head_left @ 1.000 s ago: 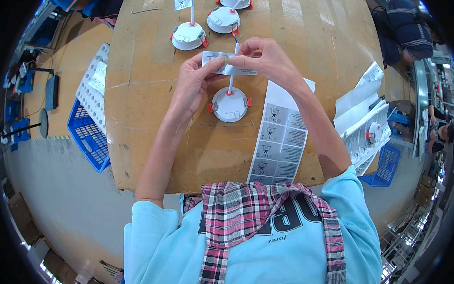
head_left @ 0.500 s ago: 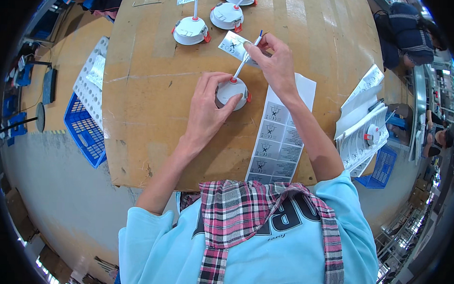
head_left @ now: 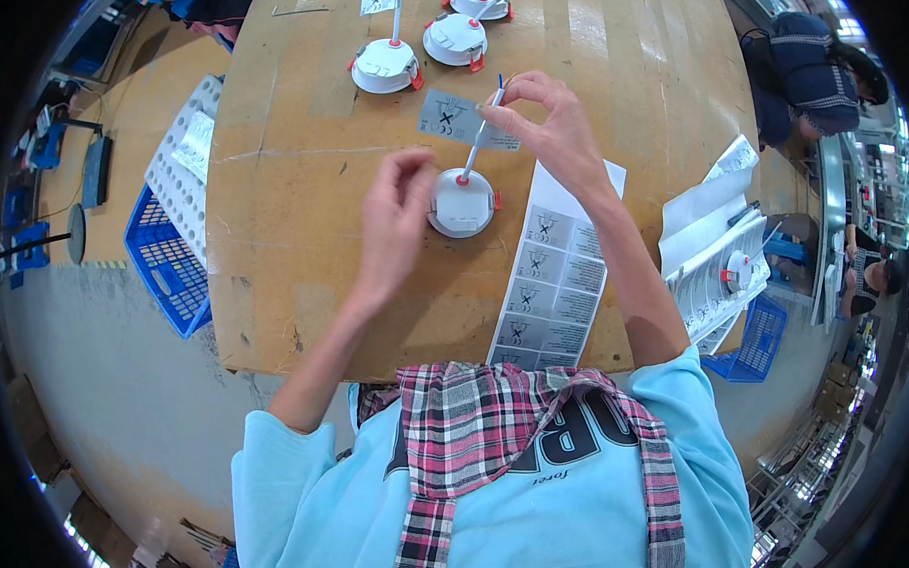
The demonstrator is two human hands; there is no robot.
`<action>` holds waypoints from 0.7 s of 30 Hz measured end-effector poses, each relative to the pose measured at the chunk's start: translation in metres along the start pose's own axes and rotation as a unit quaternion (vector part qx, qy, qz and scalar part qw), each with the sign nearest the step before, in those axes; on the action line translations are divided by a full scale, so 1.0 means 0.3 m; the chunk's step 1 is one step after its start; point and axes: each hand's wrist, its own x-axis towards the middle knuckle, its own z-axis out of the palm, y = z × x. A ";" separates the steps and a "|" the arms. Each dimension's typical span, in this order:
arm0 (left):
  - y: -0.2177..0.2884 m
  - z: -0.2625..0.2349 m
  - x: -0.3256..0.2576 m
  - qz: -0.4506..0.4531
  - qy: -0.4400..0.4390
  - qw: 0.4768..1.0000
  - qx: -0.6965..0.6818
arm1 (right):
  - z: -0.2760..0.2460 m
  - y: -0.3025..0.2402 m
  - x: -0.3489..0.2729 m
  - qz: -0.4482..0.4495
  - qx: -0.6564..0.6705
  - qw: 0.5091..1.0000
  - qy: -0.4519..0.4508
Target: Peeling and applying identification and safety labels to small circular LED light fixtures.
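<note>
A round white downlight (head_left: 461, 208) with red clips lies on the table, its white cable (head_left: 476, 148) rising from a red grommet. My right hand (head_left: 548, 119) pinches that cable near its blue-tipped end. Against the cable, a silver printed label (head_left: 448, 116) spreads out on both sides, one end close to my right fingertips. My left hand (head_left: 397, 217) is just left of the downlight, apart from it and smeared by motion, so its finger grip is unclear. Beneath my right forearm lies a sheet of silver labels (head_left: 544, 287) on white backing.
Several more downlights (head_left: 384, 69) stand at the table's far side, one with a label on its cable. Stacked label sheets (head_left: 711, 248) hold another downlight at right. Blue crates (head_left: 165, 264) flank the wooden table (head_left: 287, 218). A person (head_left: 820, 71) is at the far right.
My left hand has let go of the downlight and moved left. My right hand has shifted slightly left, and the label now lies across the cable on both sides.
</note>
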 end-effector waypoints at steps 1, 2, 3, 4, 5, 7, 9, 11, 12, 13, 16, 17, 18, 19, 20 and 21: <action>-0.016 -0.022 0.032 -0.068 0.030 0.989 -0.132 | -0.008 -0.013 -0.006 -0.006 -0.022 1.000 -0.016; -0.013 -0.048 0.073 -0.068 0.034 0.988 -0.132 | -0.012 -0.029 -0.006 -0.008 -0.022 1.000 -0.019; -0.006 -0.073 0.126 -0.063 -0.042 0.979 -0.189 | -0.016 -0.042 -0.005 -0.033 -0.027 0.999 -0.033; -0.003 -0.088 0.179 -0.057 -0.118 0.961 -0.244 | -0.014 -0.045 -0.004 -0.058 -0.032 0.997 -0.048; 0.004 -0.079 0.229 -0.056 -0.116 0.960 -0.247 | -0.016 -0.046 -0.009 -0.058 -0.034 0.996 -0.050; 0.018 -0.041 0.315 -0.095 -0.331 0.906 -0.248 | -0.020 -0.052 -0.021 -0.065 0.001 0.996 -0.057; 0.012 -0.016 0.357 -0.129 -0.378 0.879 -0.262 | -0.017 -0.058 -0.022 -0.069 0.019 0.995 -0.064; -0.028 0.013 0.396 -0.181 -0.422 0.849 -0.260 | -0.017 -0.063 -0.024 -0.071 0.036 0.994 -0.070; -0.051 0.017 0.401 -0.181 -0.421 0.849 -0.262 | -0.013 -0.067 -0.025 -0.067 0.047 0.994 -0.072; -0.051 0.030 0.402 -0.177 -0.438 0.837 -0.276 | -0.015 -0.064 -0.027 -0.059 0.058 0.994 -0.071; -0.023 0.036 0.404 -0.164 -0.465 0.821 -0.290 | -0.033 -0.054 -0.023 -0.093 0.007 0.992 -0.079; -0.010 0.036 0.404 -0.154 -0.473 0.818 -0.288 | -0.037 -0.047 -0.025 -0.090 0.007 0.993 -0.078; -0.016 0.039 0.406 -0.156 -0.474 0.817 -0.288 | -0.040 -0.040 -0.027 -0.079 0.024 0.994 -0.076; -0.021 0.029 0.406 -0.152 -0.476 0.818 -0.284 | -0.037 -0.040 -0.025 -0.072 0.043 0.994 -0.076; -0.025 0.019 0.408 -0.149 -0.477 0.820 -0.280 | -0.034 -0.044 -0.024 -0.073 0.044 0.993 -0.077; -0.028 0.012 0.413 -0.149 -0.475 0.821 -0.280 | -0.032 -0.052 -0.025 -0.071 0.046 0.993 -0.076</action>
